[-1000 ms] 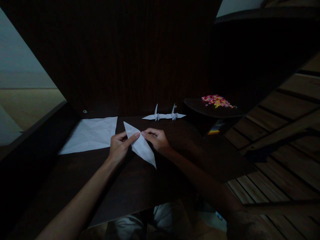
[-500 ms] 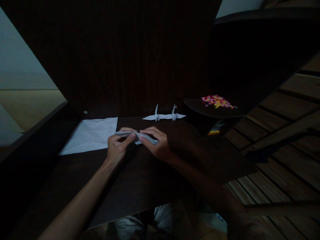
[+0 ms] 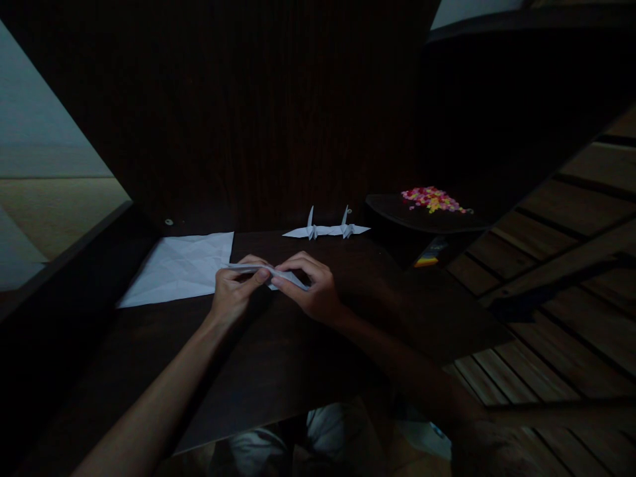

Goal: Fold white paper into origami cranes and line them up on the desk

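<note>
Between my two hands is a folded piece of white paper [image 3: 291,275], held just above the dark desk. My left hand [image 3: 237,286] pinches its left part, thumb on the near side and fingers behind. With thumb and fingertips, my right hand [image 3: 314,286] grips the middle and right part; the fingers arch over it. Both thumbs nearly meet at the centre. Behind my hands, two white origami cranes [image 3: 326,231] stand side by side against the back panel. A creased white sheet of paper [image 3: 181,265] lies flat to the left of my left hand.
The dark desk [image 3: 238,377] has a raised side board [image 3: 64,265] on the left and a tall back panel [image 3: 248,119]. A rounded shelf [image 3: 392,215] at the right bears a pile of small pink, red and yellow pieces [image 3: 434,200]. Wooden slats [image 3: 556,351] lie beyond the right edge.
My right hand's fingers have shifted slightly left along the folded paper, closer to my left thumb. The paper's right end shows a little less. The cranes and the flat sheet have not moved.
</note>
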The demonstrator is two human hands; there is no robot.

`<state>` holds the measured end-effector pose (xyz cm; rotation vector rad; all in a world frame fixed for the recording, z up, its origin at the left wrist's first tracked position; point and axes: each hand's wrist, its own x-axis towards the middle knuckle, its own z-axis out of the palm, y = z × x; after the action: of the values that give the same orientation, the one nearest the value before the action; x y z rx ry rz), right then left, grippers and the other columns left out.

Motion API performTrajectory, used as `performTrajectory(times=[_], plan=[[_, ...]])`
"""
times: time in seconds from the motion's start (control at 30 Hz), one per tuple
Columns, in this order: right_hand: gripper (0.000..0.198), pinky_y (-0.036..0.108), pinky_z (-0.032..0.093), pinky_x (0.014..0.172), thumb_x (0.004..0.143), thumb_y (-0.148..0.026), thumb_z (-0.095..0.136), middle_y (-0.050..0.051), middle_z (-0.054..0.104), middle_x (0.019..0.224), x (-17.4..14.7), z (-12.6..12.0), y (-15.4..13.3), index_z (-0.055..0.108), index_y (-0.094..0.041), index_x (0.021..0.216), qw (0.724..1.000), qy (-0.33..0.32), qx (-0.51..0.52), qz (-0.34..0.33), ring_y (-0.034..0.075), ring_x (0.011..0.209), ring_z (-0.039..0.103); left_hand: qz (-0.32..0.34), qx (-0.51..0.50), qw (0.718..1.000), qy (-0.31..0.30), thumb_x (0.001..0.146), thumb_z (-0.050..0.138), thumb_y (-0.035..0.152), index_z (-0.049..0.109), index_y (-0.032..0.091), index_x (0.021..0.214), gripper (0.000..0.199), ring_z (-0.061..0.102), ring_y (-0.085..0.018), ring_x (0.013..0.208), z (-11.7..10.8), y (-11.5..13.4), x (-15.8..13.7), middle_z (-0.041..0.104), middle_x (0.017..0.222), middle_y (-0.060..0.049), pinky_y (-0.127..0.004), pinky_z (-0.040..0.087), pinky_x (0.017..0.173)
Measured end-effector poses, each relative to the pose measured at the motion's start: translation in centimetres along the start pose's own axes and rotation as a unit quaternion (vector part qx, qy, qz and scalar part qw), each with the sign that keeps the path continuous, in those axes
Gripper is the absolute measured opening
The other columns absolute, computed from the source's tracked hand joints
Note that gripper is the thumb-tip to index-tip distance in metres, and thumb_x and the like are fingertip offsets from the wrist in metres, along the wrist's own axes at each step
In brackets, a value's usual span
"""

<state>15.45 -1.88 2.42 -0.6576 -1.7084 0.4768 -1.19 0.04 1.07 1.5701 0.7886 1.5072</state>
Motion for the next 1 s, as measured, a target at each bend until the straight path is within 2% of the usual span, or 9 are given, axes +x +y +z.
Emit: performTrajectory(times=[0.17, 0.3, 0.47, 0.7, 1.0], plan=[[0.013, 0.029, 0.048, 0.069, 0.076, -0.027, 0.07, 0.002, 0.063, 0.081, -0.04, 0.12, 0.12, 0.064, -0.019, 0.085, 0.999, 0.006, 0.021, 0.027, 0.014, 0.075, 0.06, -0.011, 0.036, 0.999, -0.003, 0.072, 0.071, 0.037, 0.072, 0.015, 0.069, 0.022, 0.061, -0.019, 0.073, 0.0, 0.19, 0.06, 0.066, 0.075, -0.006, -0.03, 0.05, 0.066], [0.012, 0.029, 0.048, 0.07, 0.077, -0.026, 0.069, 0.001, 0.062, 0.081, -0.08, 0.23, 0.26, 0.063, -0.019, 0.083, 0.998, 0.008, 0.037, 0.046, 0.014, 0.075, 0.059, -0.019, 0.026, 0.999, -0.006, 0.072, 0.071, 0.034, 0.072, 0.016, 0.067, 0.019, 0.061, -0.018, 0.071, 0.15, 0.31, 0.02, 0.066, 0.073, -0.005, -0.028, 0.049, 0.063], [0.009, 0.028, 0.049, 0.069, 0.078, -0.024, 0.067, 0.002, 0.063, 0.082, -0.08, 0.28, 0.23, 0.064, -0.019, 0.085, 0.998, 0.013, 0.04, 0.035, 0.013, 0.075, 0.06, -0.035, 0.004, 0.999, 0.003, 0.071, 0.072, 0.031, 0.072, 0.016, 0.067, 0.015, 0.058, -0.015, 0.067, 0.31, 0.15, -0.06, 0.064, 0.072, -0.003, -0.025, 0.044, 0.059], [0.013, 0.029, 0.05, 0.071, 0.079, -0.025, 0.067, 0.003, 0.065, 0.085, -0.06, 0.26, 0.22, 0.066, -0.019, 0.091, 0.999, 0.032, -0.007, 0.034, 0.014, 0.078, 0.061, -0.049, 0.002, 0.998, 0.031, 0.07, 0.073, 0.033, 0.07, 0.015, 0.063, 0.019, 0.053, -0.013, 0.061, 0.71, 0.47, -0.18, 0.062, 0.066, -0.001, -0.024, 0.042, 0.056], [0.009, 0.029, 0.05, 0.067, 0.08, -0.026, 0.066, 0.003, 0.065, 0.082, -0.03, 0.31, 0.57, 0.067, -0.019, 0.085, 0.997, 0.037, 0.016, 0.064, 0.014, 0.075, 0.061, -0.08, 0.037, 0.995, 0.055, 0.065, 0.076, 0.034, 0.072, 0.015, 0.071, 0.021, 0.059, -0.015, 0.058, 0.87, 0.73, -0.35, 0.069, 0.068, -0.002, -0.025, 0.047, 0.054]])
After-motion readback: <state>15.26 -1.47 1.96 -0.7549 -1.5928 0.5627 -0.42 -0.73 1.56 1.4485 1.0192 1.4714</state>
